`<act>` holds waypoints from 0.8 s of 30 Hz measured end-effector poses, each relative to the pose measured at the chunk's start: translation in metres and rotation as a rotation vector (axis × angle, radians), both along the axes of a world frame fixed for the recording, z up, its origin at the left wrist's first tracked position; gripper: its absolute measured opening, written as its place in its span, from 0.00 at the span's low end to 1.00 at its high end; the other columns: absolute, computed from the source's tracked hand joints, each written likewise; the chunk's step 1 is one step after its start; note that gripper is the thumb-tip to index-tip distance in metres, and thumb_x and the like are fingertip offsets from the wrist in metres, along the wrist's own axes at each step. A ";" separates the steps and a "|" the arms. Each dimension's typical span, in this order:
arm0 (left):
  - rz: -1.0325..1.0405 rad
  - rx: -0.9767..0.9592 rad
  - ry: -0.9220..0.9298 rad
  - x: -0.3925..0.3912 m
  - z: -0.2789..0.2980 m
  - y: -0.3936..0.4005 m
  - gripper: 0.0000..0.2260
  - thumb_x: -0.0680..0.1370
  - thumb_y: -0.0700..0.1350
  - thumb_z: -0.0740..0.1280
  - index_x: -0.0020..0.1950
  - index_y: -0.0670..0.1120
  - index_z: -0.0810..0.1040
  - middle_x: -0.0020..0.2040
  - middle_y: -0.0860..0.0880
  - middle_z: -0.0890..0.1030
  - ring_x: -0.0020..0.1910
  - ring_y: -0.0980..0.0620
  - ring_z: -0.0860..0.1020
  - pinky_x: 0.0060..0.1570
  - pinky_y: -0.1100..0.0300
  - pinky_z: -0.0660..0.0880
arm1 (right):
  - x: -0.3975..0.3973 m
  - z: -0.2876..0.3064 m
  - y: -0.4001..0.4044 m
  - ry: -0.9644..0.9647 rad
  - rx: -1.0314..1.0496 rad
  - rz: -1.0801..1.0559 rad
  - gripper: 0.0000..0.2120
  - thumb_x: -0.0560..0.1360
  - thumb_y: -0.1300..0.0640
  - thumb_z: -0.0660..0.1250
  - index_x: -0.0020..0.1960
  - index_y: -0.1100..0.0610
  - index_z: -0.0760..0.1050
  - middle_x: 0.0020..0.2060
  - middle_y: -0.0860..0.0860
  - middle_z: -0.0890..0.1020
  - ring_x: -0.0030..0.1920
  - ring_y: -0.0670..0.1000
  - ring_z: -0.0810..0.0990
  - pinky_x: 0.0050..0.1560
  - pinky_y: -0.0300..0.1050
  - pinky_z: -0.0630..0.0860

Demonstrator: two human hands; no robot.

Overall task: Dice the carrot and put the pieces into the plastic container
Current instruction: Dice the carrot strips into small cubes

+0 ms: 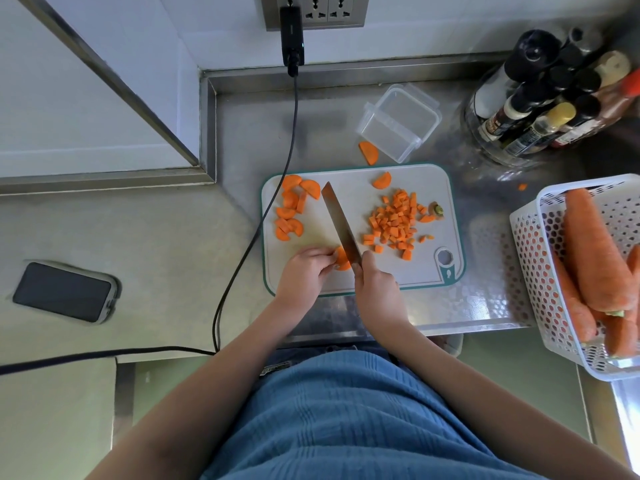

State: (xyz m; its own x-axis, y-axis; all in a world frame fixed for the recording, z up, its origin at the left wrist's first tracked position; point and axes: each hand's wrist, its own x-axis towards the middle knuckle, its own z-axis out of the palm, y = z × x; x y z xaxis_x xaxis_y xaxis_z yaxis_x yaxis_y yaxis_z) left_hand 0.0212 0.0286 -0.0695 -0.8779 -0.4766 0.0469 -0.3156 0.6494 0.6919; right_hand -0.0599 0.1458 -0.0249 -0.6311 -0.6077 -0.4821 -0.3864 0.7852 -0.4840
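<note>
Gripping the knife (pixel 341 226) by its handle, the right hand (pixel 375 282) is laying the flat steel blade against a half-round carrot slice (pixel 342 259) that the left hand (pixel 306 268) is pinching with curled fingertips on the pale, teal-rimmed cutting board (pixel 429 271). Small orange cubes (pixel 394 221) are lying heaped right of the blade, half-moon slices (pixel 292 209) left. Beyond the board, the clear square plastic container (pixel 398 121) is sitting on the dimpled steel counter (pixel 481 296).

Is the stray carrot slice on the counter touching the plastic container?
Cannot tell. In the head view the carrot slice lies on the steel counter right at the plastic container's near corner, off the cutting board; no clear gap or contact shows.
</note>
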 end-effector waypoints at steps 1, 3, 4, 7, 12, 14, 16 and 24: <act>-0.003 0.001 0.004 0.000 0.000 0.000 0.08 0.72 0.38 0.69 0.49 0.39 0.84 0.47 0.45 0.84 0.45 0.45 0.82 0.50 0.64 0.74 | 0.000 -0.002 -0.001 -0.007 0.030 0.005 0.06 0.84 0.54 0.50 0.56 0.56 0.62 0.38 0.59 0.79 0.37 0.60 0.78 0.36 0.53 0.77; -0.007 -0.009 0.001 -0.001 0.000 0.001 0.08 0.69 0.34 0.71 0.48 0.38 0.84 0.47 0.43 0.84 0.45 0.44 0.82 0.51 0.66 0.71 | 0.001 -0.004 -0.002 -0.011 0.075 0.015 0.07 0.84 0.54 0.49 0.57 0.56 0.61 0.41 0.59 0.79 0.40 0.60 0.79 0.38 0.54 0.77; -0.001 -0.010 0.001 -0.001 0.000 0.001 0.08 0.69 0.33 0.71 0.48 0.37 0.84 0.47 0.43 0.84 0.45 0.44 0.82 0.51 0.67 0.70 | 0.001 -0.005 -0.004 -0.007 0.086 0.016 0.08 0.84 0.53 0.49 0.57 0.56 0.62 0.41 0.59 0.79 0.41 0.61 0.79 0.39 0.54 0.77; 0.007 -0.003 0.007 -0.001 -0.002 0.000 0.08 0.69 0.33 0.71 0.48 0.37 0.84 0.47 0.42 0.84 0.45 0.44 0.82 0.52 0.66 0.70 | 0.000 -0.003 -0.004 -0.001 0.084 0.011 0.08 0.84 0.51 0.49 0.55 0.56 0.61 0.40 0.59 0.78 0.41 0.61 0.78 0.39 0.52 0.76; 0.016 -0.003 -0.011 0.001 -0.002 0.001 0.07 0.70 0.35 0.71 0.47 0.38 0.84 0.47 0.44 0.84 0.46 0.45 0.82 0.50 0.62 0.74 | -0.007 -0.006 0.002 0.085 0.129 0.070 0.04 0.83 0.55 0.50 0.57 0.54 0.60 0.40 0.58 0.79 0.41 0.60 0.79 0.40 0.52 0.78; 0.037 0.013 -0.013 0.000 0.001 0.002 0.07 0.69 0.36 0.72 0.46 0.38 0.84 0.46 0.44 0.84 0.45 0.46 0.82 0.51 0.64 0.73 | -0.012 -0.007 0.006 0.090 0.112 0.011 0.08 0.83 0.56 0.50 0.62 0.55 0.61 0.39 0.59 0.79 0.40 0.60 0.79 0.40 0.53 0.78; 0.047 0.017 0.003 0.000 0.004 0.004 0.09 0.68 0.34 0.74 0.47 0.37 0.84 0.46 0.43 0.84 0.44 0.46 0.82 0.51 0.66 0.72 | -0.015 -0.004 0.009 0.070 0.063 -0.046 0.08 0.83 0.56 0.50 0.60 0.56 0.62 0.37 0.59 0.79 0.37 0.60 0.78 0.38 0.53 0.77; 0.209 0.176 0.050 0.013 0.006 0.001 0.09 0.72 0.35 0.71 0.51 0.42 0.83 0.46 0.47 0.84 0.46 0.51 0.82 0.50 0.57 0.78 | 0.001 0.016 0.003 -0.011 -0.110 -0.042 0.10 0.83 0.52 0.50 0.55 0.57 0.64 0.35 0.60 0.79 0.34 0.62 0.78 0.33 0.55 0.76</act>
